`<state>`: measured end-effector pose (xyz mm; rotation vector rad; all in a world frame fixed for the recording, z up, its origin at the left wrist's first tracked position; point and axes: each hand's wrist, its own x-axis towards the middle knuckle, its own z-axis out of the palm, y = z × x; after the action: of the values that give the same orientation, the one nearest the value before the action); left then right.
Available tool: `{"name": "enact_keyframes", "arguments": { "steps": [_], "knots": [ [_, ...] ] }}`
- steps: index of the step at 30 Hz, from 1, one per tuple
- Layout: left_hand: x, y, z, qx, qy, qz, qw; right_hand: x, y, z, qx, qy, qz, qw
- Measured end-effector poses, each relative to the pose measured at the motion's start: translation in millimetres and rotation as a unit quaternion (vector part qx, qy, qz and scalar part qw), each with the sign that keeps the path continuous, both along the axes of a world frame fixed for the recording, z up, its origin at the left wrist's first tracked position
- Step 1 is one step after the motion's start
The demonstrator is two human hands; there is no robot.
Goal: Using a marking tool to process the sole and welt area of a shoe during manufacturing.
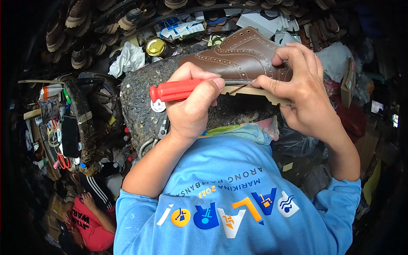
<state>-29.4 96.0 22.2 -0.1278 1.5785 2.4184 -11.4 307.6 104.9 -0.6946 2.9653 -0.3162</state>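
At the far left, a cluttered shelf (59, 136) crowds the bench's edge with tools, cords and a pair of red-handled scissors (63, 162), and below it another person in a red shirt (91, 227) sits low, well apart from the work. Rows of finished shoes (80, 25) arc across the upper left, closing in that side.

The rough grey block (140, 102) fills the middle; its left face is bare, and a white rag (127, 59) and a brass-coloured tin lid (155, 46) lie just beyond its top edge. The left hand (191, 110) is wrapped tight around a red-handled tool (174, 90), fingers curled closed on the handle and the thumb pressed along it. The tool's thin metal shaft runs rightward into the seam between the brown brogue shoe (238, 57) and its pale tan sole (255, 92); the tip looks to sit under the upper's edge, though fingers hide the exact spot.

The shoe lies on its side atop the block, toe toward the left. The right hand (306, 97) clamps its heel end, fingers over the leather upper and thumb under the sole's notched edge. Right of that hand, a cardboard box (349, 80) and dark bags (297, 140) stand near, leaving little free room.
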Motion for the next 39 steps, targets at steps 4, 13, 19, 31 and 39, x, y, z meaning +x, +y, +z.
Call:
{"name": "enact_keyframes", "arguments": {
  "steps": [4,13,19,31,39],
  "knots": [
    [-1.0,-1.9,-4.3,0.018,-0.004,0.005,1.000,-0.2,2.2,-1.0,0.002,0.001,0.002,1.000],
    [-1.1,-0.7,-18.7,0.095,0.006,0.052,0.994,-0.9,2.5,-3.4,0.017,-0.003,-0.002,1.000],
    [0.4,-1.2,-32.6,0.121,0.047,0.057,0.990,-0.7,1.1,-2.9,0.028,-0.004,0.001,1.000],
    [3.8,-1.4,-39.3,0.127,0.073,0.074,0.986,-0.7,-3.7,1.1,0.038,-0.001,0.017,0.999],
    [6.8,-0.5,-38.1,0.131,0.060,0.085,0.986,0.4,-3.4,2.3,0.045,-0.008,0.026,0.999]
  ]
}}
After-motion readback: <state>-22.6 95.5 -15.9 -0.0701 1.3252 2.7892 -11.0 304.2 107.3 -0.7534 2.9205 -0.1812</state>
